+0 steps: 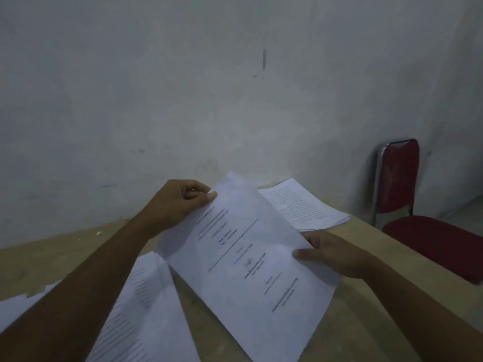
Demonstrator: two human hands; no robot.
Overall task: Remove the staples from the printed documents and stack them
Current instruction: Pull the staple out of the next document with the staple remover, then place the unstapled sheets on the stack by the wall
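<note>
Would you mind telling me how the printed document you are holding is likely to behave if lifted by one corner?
Probably floppy: the document bows between the left hand and right hand. Likely light, as mere pinches at two edges carry it. One corner alone would probably let it droop.

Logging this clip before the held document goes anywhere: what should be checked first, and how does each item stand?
1. Left hand pinches the held document at its top corner: ok.
2. Right hand grips its right edge: ok.
3. Staple out of that corner: cannot tell.
4. Stack on the table, nothing on top: ok.
5. Loose papers by the left arm, apart from the held document: cannot tell.
</note>
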